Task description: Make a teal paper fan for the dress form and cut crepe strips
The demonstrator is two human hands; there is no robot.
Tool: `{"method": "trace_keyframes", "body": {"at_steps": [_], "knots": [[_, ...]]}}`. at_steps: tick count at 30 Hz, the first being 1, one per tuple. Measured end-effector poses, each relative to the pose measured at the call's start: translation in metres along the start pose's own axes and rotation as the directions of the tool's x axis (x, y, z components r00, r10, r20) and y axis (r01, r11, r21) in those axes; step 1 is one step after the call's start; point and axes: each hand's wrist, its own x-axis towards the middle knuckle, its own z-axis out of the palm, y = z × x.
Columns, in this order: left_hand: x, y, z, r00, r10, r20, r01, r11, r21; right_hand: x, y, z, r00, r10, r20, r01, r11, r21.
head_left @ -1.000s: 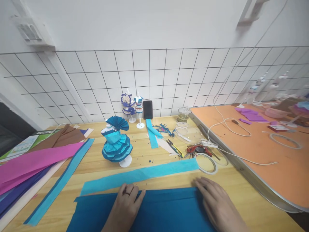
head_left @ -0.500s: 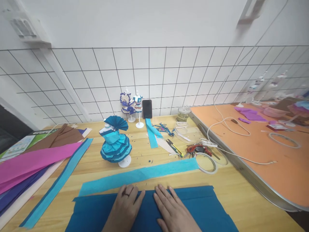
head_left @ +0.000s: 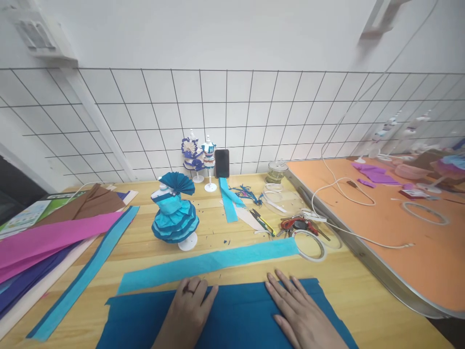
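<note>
A dark blue sheet [head_left: 240, 315] lies at the near edge of the wooden table. My left hand [head_left: 189, 310] rests on its middle part, knuckles bent and index finger stretched out. Flat on the right part is my right hand [head_left: 300, 310], fingers spread, their tips near the sheet's far edge. Just beyond the sheet runs a light blue strip [head_left: 210, 263], its right end touching a roll of tape [head_left: 309, 245]. Behind the strip stands a small dress form [head_left: 175, 213] in a layered blue dress with a pleated fan.
Pink, purple and brown sheets [head_left: 54, 235] and a blue strip [head_left: 85, 274] lie at left. Scissors [head_left: 259, 220], red-handled tools [head_left: 301, 224] and a glass teapot [head_left: 276, 172] are at right. A phone [head_left: 222, 163] leans on the tiled wall. An orange table [head_left: 392, 252] adjoins.
My right hand has slid to the right across the dark blue sheet, and its fingers have spread more. My left hand has stayed in place.
</note>
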Motion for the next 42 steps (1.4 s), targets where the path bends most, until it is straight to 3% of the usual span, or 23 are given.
{"method": "trace_keyframes", "body": {"at_steps": [9, 15, 18, 20, 22, 25, 28, 36, 42], "knots": [[0.003, 0.000, -0.004, 1.000, 0.001, -0.023, -0.001, 1.000, -0.014, -0.042, 0.043, -0.008, 0.974, 0.183, 0.131, -0.176, 0.982, -0.062], [0.001, -0.001, -0.003, 1.000, 0.008, 0.006, -0.008, 1.000, 0.006, -0.049, 0.047, 0.001, 0.969, 0.244, 0.037, -0.238, 0.964, -0.122], [0.000, 0.000, -0.002, 1.000, 0.011, 0.018, -0.012, 1.000, 0.008, -0.037, 0.032, 0.006, 0.956, 0.280, -0.087, -0.291, 0.946, -0.143], [0.000, 0.000, -0.003, 0.999, 0.018, 0.039, -0.018, 1.000, 0.008, -0.019, 0.010, 0.004, 0.963, 0.236, -0.132, -0.252, 0.961, -0.117], [-0.001, 0.000, -0.004, 0.997, 0.013, 0.079, -0.013, 1.000, 0.003, 0.005, -0.018, 0.004, 0.989, 0.105, -0.107, -0.112, 0.992, -0.060], [-0.002, 0.000, -0.004, 0.990, -0.019, 0.137, 0.024, 0.999, -0.032, 0.041, -0.060, 0.011, 0.991, -0.090, -0.096, 0.096, 0.994, 0.052], [-0.003, 0.002, -0.003, 0.987, -0.042, 0.155, 0.054, 0.996, -0.071, 0.061, -0.084, 0.027, 0.984, -0.147, -0.097, 0.160, 0.977, 0.138], [-0.007, -0.005, -0.014, 0.975, -0.054, 0.216, 0.068, 0.996, -0.056, 0.061, -0.084, 0.035, 0.987, -0.157, -0.038, 0.161, 0.980, 0.114], [-0.048, -0.042, -0.028, 0.970, -0.068, 0.234, 0.070, 0.998, -0.003, 0.061, -0.083, 0.036, 0.983, -0.173, -0.066, 0.180, 0.976, 0.122]]}}
